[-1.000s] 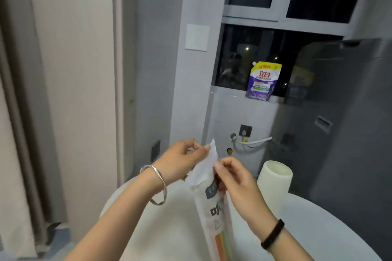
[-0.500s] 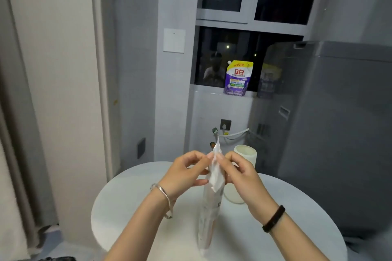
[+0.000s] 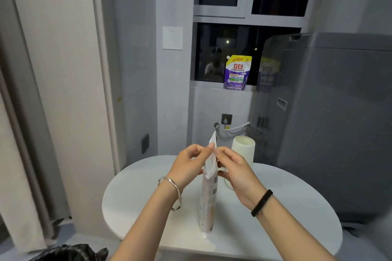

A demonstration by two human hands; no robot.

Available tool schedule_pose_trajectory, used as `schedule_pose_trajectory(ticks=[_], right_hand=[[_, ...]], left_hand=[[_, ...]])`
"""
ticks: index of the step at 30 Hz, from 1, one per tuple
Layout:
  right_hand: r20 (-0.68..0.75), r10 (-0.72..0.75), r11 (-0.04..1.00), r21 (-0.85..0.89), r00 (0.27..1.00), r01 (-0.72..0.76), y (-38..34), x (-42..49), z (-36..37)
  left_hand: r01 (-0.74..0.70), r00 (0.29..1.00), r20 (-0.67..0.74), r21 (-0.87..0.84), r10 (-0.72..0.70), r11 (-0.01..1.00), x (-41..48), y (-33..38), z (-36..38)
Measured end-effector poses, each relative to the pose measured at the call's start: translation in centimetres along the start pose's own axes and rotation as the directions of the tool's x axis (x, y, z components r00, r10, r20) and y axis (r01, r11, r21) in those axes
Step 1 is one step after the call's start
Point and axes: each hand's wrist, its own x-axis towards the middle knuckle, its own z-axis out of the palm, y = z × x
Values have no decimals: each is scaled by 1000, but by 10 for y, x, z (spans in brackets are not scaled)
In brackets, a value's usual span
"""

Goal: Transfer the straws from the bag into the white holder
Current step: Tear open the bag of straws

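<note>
A tall narrow straw bag (image 3: pixel 208 199) stands upright on the round white table (image 3: pixel 275 214), its base resting on the tabletop. My left hand (image 3: pixel 186 165) pinches the left side of the bag's white top flap. My right hand (image 3: pixel 235 167) pinches the right side of the same flap. The white cylindrical holder (image 3: pixel 244 150) stands upright just behind my right hand, its mouth facing up. The straws themselves are hidden inside the bag.
A grey appliance (image 3: pixel 331 123) stands close behind the table on the right. A purple detergent pouch (image 3: pixel 237 72) sits on the window sill. A curtain (image 3: pixel 27 133) hangs at the left, and a dark crumpled object (image 3: pixel 72 252) lies at the bottom left.
The view has tilted down, showing more of the table. The bag now stands with its base on the tabletop, and both hands have kept hold of its top flap.
</note>
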Motion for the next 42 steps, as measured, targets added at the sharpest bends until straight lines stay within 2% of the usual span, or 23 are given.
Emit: schedule_pose_trajectory(ticks=[4, 10, 14, 15, 18, 20, 27, 30, 33, 36, 38, 40, 42], right_hand=[[26, 12, 999, 35, 1000, -13, 1, -1, 8], [90, -3, 998, 58, 996, -2, 0, 0, 15], [92, -15, 997, 75, 996, 8, 0, 0, 21], [77, -14, 998, 57, 997, 10, 0, -1, 22], [49, -22, 999, 51, 999, 19, 1, -1, 24], [33, -13, 998, 57, 999, 11, 1, -1, 26], [20, 37, 999, 15, 999, -38, -8, 2, 20], [-71, 28, 1000, 15, 997, -27, -14, 5, 7], [-113, -55, 986, -163, 992, 36, -17, 9, -7], [-43, -150, 910, -396, 988, 121, -26, 16, -9], [23, -275, 761, -606, 961, 232, -37, 21, -8], [109, -357, 610, -725, 928, 320, -48, 25, -7], [166, -400, 524, -765, 901, 374, -59, 27, -6]], left_hand=[[5, 1000, 9, 91, -6, 996, 5, 0, -5], [-51, 993, 110, 161, 33, 986, 6, 5, -19], [-198, 980, 87, 413, 178, 889, 8, 4, -22], [-217, 976, 92, 423, 196, 880, 7, 5, -23], [-198, 979, 105, 256, 176, 946, 3, 0, -22], [-188, 982, 70, 203, 177, 961, -1, -3, -19], [-185, 983, 14, 156, 185, 970, -3, -4, -12], [-165, 980, -89, 120, 177, 979, 3, -3, -22], [-152, 984, -65, 183, 166, 971, 5, -1, -31], [-109, 993, -18, 178, 115, 978, 3, 2, -26], [-49, 999, -5, 121, 50, 991, -1, 8, -22], [105, 995, -4, 35, -105, 994, -5, 15, -21], [308, 951, 66, -117, -302, 944, -9, 23, -21]])
